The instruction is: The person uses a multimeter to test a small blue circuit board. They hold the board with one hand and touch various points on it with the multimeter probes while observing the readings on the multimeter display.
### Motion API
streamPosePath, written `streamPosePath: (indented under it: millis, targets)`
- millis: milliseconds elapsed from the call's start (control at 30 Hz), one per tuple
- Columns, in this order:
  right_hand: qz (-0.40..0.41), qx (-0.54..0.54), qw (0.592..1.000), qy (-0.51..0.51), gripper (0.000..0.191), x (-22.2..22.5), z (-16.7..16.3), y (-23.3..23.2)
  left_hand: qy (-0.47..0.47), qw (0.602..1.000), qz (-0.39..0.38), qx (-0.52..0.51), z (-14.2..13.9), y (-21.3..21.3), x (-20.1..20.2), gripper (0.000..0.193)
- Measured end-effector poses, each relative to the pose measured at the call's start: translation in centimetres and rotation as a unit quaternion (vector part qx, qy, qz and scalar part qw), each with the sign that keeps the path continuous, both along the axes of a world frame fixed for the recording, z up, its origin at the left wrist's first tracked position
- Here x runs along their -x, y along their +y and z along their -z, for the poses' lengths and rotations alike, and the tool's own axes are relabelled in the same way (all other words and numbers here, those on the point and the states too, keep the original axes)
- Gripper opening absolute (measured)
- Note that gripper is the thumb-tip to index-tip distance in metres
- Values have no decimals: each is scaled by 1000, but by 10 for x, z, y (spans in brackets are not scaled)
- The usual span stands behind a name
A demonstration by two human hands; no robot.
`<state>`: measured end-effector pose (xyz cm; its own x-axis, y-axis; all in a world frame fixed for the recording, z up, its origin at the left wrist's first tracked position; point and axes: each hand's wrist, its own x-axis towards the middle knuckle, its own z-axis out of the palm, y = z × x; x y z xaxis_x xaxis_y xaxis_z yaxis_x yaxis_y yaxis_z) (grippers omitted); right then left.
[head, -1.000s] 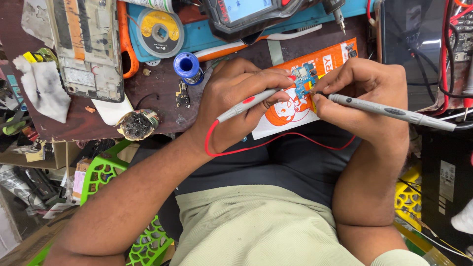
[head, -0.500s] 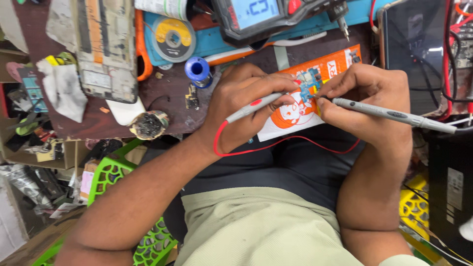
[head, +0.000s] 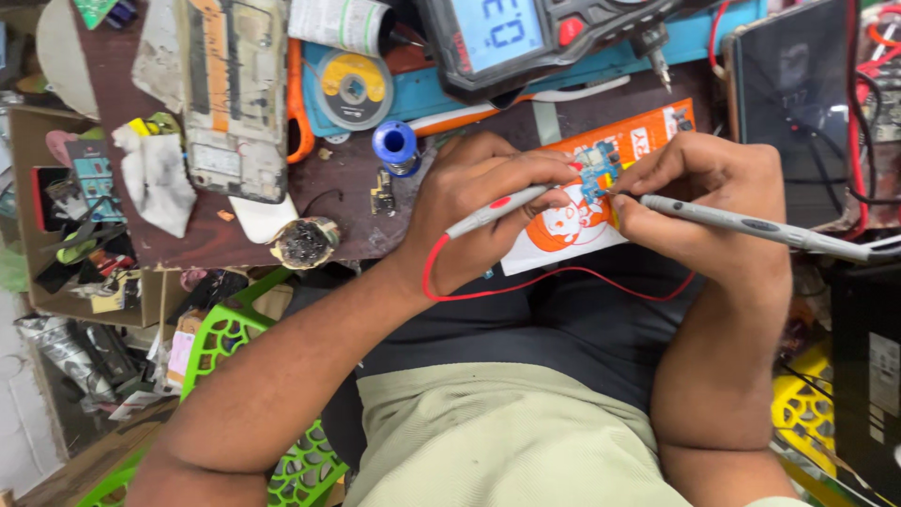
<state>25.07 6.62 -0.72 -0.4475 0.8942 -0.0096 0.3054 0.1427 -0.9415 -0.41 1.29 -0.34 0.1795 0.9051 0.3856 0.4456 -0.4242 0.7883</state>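
Here I hold two grey test probes over a small blue circuit board (head: 597, 176) that lies on an orange and white card (head: 601, 202) on the dark counter (head: 347, 207).

My left hand (head: 488, 202) is closed around the left probe (head: 497, 208), a slim grey stick with a red mark near its middle. Its long axis runs across the view, tilted a little upward, and its tip points right, at the board. A red wire (head: 526, 289) leaves its back end, loops below my wrist and runs off to the right.

My right hand (head: 699, 192) is pinched shut on the right probe (head: 751, 225). That one lies nearly level, its tip pointing left at the board and its tail sloping slightly down toward the right edge of the view. The two tips meet the board from opposite sides, close together.

The board is small, blue with yellow patches, and half hidden by my fingers.

A meter (head: 526, 38) with a lit screen sits above the card, a blue spool (head: 394, 143) to its left, and an opened phone (head: 235, 94) further left.
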Motion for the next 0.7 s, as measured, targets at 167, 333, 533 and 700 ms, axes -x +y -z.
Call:
streamPosePath:
  millis: [167,333,533,700]
  targets:
    - [-1,14,1000,14,16,0,0,0,16,1000,0,-6,0,1,0,20]
    - [-7,2,1000,-1,17,1,-2,1,18,1000,-2,-3,-1,0,-1,20]
    - [-3,3,1000,-1,16,2,-1,1,24,1000,-4,-9,-1,1,0,20]
    - [-7,-9,1000,-13,16,0,-1,1,18,1000,-4,-7,-1,1,-1,20]
